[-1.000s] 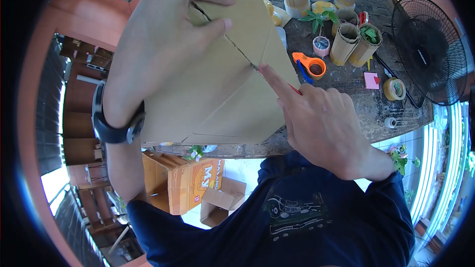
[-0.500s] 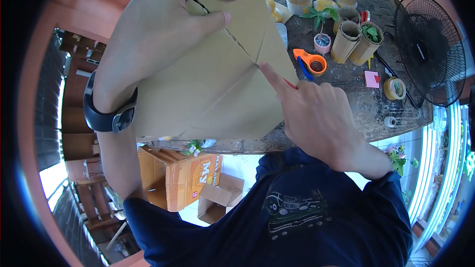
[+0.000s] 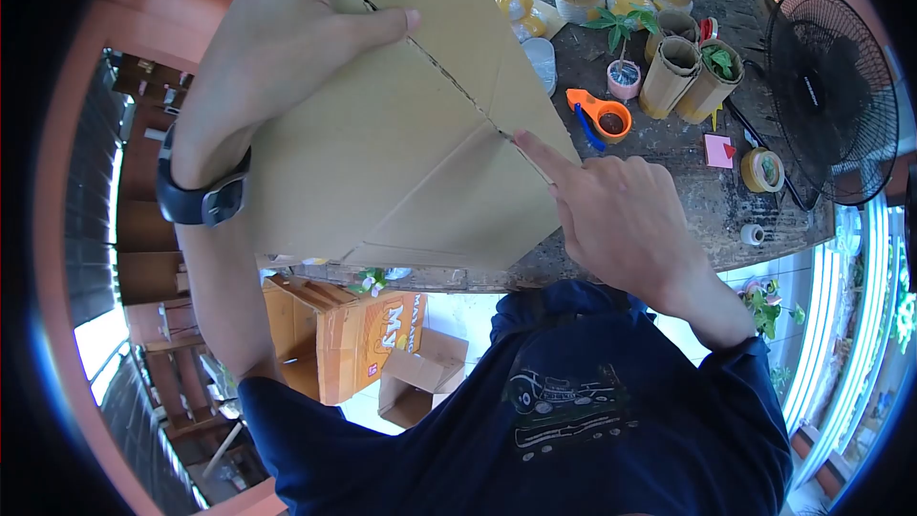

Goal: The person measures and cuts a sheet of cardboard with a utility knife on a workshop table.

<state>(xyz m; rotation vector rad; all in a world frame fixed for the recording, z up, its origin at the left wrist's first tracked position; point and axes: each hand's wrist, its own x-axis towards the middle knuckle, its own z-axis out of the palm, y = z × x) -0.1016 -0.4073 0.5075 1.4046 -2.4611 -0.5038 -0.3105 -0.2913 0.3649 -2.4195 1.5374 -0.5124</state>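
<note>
Brown cardboard (image 3: 373,158) is lying at the near edge of the tabletop (image 3: 712,220), where we are resting the left hand (image 3: 287,33) with thumb and fingers spread apart over a dark slit (image 3: 449,77). With the right hand (image 3: 626,210) we are extending an index finger at the slit's lower end; whether its curled fingers are gripping anything, we cannot tell.

Cardboard sheet (image 3: 382,153): brn., creased, posn. over table (image 3: 716,220). Diag. cut (image 3: 449,77) runs upper L to approx. ctr. Thin tool (image 3: 537,165): mostly hidden.

The view's top edge cuts off the cardboard sheet (image 3: 401,134).
</note>
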